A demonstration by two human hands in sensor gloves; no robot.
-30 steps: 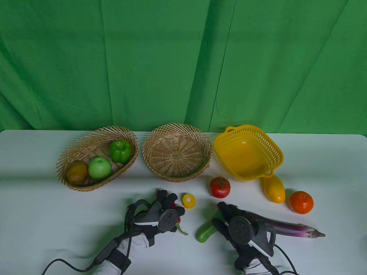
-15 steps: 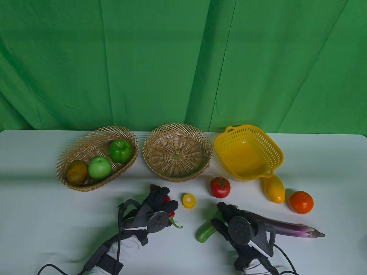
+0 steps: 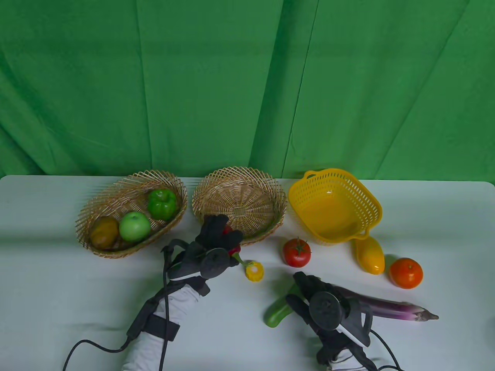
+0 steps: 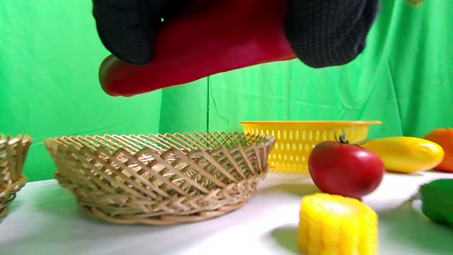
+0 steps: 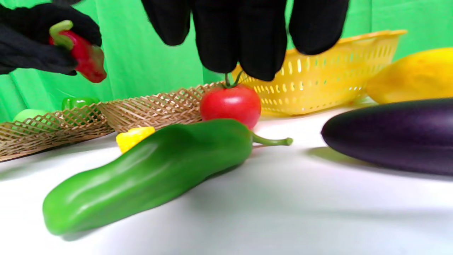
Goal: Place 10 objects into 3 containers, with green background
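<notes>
My left hand (image 3: pixel 218 235) grips a red chili pepper (image 4: pixel 191 53) with a green stem (image 3: pixel 240 261) and holds it in the air at the near rim of the round wicker basket (image 3: pixel 267 185), which shows empty. The chili also shows in the right wrist view (image 5: pixel 83 58). My right hand (image 3: pixel 309 291) hovers over a green pepper (image 5: pixel 148 170) on the table, fingers (image 5: pixel 240 32) hanging above it, holding nothing. A purple eggplant (image 3: pixel 394 309) lies just right of that hand.
An oval wicker basket (image 3: pixel 116 197) at left holds a green bell pepper (image 3: pixel 161 203), a green apple (image 3: pixel 134 227) and a brown fruit (image 3: pixel 103 232). A yellow plastic basket (image 3: pixel 371 205) stands at right. A corn piece (image 3: pixel 255 271), tomato (image 3: pixel 296 252), yellow mango (image 3: pixel 370 255) and orange (image 3: pixel 405 273) lie on the table.
My left hand has lifted the red chili off the table and carried it away from me to the round basket's near rim. My right hand has stayed in place.
</notes>
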